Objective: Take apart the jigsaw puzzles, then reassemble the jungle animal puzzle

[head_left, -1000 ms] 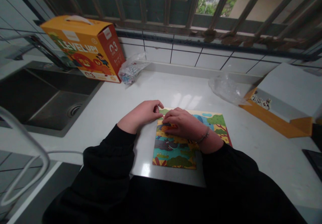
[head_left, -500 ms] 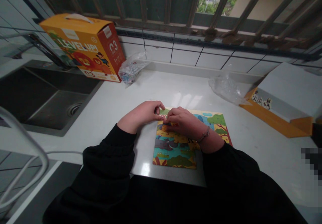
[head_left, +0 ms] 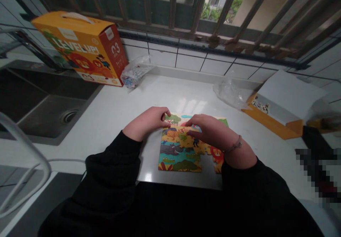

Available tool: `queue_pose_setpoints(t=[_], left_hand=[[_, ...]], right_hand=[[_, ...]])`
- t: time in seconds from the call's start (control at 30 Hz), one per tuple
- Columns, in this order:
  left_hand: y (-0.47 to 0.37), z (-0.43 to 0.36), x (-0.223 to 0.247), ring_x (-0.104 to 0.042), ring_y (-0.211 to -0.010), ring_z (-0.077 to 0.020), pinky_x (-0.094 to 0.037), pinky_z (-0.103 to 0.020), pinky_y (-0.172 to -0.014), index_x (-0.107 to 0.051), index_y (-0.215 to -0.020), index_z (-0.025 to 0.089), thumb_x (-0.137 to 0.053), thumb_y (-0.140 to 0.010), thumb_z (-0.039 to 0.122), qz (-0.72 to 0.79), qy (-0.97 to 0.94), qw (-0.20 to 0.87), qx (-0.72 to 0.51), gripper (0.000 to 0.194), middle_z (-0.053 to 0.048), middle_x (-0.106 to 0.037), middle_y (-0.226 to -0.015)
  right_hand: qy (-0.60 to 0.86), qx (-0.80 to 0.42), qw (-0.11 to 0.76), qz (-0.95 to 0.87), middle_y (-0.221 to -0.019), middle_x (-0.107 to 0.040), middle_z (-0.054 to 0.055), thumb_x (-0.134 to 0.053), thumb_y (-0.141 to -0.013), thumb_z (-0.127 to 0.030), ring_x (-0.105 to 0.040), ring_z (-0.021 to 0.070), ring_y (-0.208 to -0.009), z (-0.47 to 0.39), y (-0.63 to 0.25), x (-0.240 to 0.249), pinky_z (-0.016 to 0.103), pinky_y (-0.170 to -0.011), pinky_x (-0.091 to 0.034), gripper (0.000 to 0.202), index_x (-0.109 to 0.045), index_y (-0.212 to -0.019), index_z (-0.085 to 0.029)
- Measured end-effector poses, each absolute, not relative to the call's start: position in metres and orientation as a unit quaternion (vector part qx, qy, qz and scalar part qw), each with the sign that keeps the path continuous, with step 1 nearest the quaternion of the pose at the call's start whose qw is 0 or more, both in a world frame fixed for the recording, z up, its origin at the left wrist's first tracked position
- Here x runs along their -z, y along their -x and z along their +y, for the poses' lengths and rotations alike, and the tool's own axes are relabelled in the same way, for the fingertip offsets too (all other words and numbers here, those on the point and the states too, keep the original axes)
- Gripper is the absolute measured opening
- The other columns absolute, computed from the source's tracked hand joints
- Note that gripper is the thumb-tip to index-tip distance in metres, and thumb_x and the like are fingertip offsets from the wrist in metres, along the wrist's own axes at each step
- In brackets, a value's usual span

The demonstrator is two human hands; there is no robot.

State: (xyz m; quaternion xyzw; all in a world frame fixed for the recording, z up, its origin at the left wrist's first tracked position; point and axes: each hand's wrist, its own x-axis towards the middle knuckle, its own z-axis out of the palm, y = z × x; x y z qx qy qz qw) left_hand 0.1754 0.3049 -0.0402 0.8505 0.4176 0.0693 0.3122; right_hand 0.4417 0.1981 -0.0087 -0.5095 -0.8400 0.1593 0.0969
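Note:
A colourful animal jigsaw puzzle (head_left: pixel 174 151) lies on the white countertop in front of me. Its lower edge has a notch-shaped gap, left of a piece with a red lion (head_left: pixel 217 153). My left hand (head_left: pixel 149 121) rests at the upper left corner of the puzzle, thumb and index finger spread apart. Over the upper middle of the picture is my right hand (head_left: pixel 210 130), with thumb and fingers apart and no piece visible between them. The right hand and forearm hide part of the puzzle's right side.
An orange carton (head_left: pixel 77 48) stands at the back left, beside a clear bag of pieces (head_left: pixel 134 75). The sink (head_left: pixel 53 114) is on the left. A crumpled plastic bag (head_left: pixel 230 93) and an open orange-and-white box (head_left: pixel 277 112) lie at the right.
My right hand has moved right, away from the left hand, and its fingers have opened, uncovering the puzzle's upper left. My left hand stays by the corner. The view has shifted slightly.

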Motion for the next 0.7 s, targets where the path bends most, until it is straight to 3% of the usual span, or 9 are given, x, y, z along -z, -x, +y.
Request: queue_pose_setpoints(t=[0.1, 0.27, 0.4, 0.57, 0.7], left_hand=[[-0.179, 0.302, 0.036, -0.063, -0.076, -0.0202, -0.041, -0.032, -0.070, -0.077, -0.116, 0.019, -0.088, -0.082, 0.035, 0.415, -0.855, 0.306, -0.063, 0.040, -0.002, -0.072, -0.087], [-0.186, 0.298, 0.033, -0.062, -0.074, -0.0193, -0.040, -0.032, -0.068, -0.077, -0.112, 0.018, -0.090, -0.080, 0.037, 0.399, -0.863, 0.304, -0.058, 0.040, -0.001, -0.069, -0.084], [-0.187, 0.299, 0.036, -0.061, -0.073, -0.0187, -0.039, -0.032, -0.066, -0.076, -0.112, 0.020, -0.089, -0.080, 0.036, 0.399, -0.863, 0.306, -0.059, 0.039, 0.000, -0.068, -0.082], [-0.186, 0.302, 0.039, -0.059, -0.072, -0.0181, -0.038, -0.032, -0.065, -0.076, -0.108, 0.021, -0.089, -0.080, 0.040, 0.397, -0.867, 0.295, -0.057, 0.036, 0.000, -0.068, -0.082], [-0.187, 0.302, 0.037, -0.059, -0.072, -0.0182, -0.039, -0.032, -0.066, -0.075, -0.108, 0.022, -0.089, -0.080, 0.041, 0.398, -0.867, 0.296, -0.053, 0.037, 0.000, -0.068, -0.083]], right_hand=[[0.502, -0.156, 0.081, -0.847, -0.135, -0.076, 0.011, -0.084, -0.093, -0.025, -0.070, 0.0303, -0.121, 0.171, -0.435, 0.013, 0.046, -0.103, -0.058, 0.045, -0.071, -0.137, -0.024], [0.525, -0.141, 0.100, -0.834, -0.130, -0.076, 0.013, -0.082, -0.096, -0.025, -0.070, 0.0316, -0.118, 0.139, -0.432, 0.032, 0.050, -0.104, -0.060, 0.034, -0.071, -0.129, -0.020], [0.542, -0.147, 0.146, -0.814, -0.130, -0.074, 0.015, -0.084, -0.092, -0.021, -0.071, 0.0318, -0.117, 0.113, -0.453, 0.036, 0.052, -0.104, -0.061, 0.041, -0.071, -0.130, -0.020], [0.545, -0.170, 0.150, -0.807, -0.133, -0.071, 0.012, -0.077, -0.094, -0.016, -0.070, 0.0296, -0.121, 0.074, -0.479, 0.038, 0.052, -0.105, -0.062, 0.032, -0.075, -0.125, -0.026], [0.540, -0.176, 0.153, -0.809, -0.139, -0.067, 0.011, -0.074, -0.094, -0.011, -0.068, 0.0294, -0.126, 0.052, -0.483, 0.040, 0.053, -0.107, -0.061, 0.038, -0.075, -0.128, -0.028]])
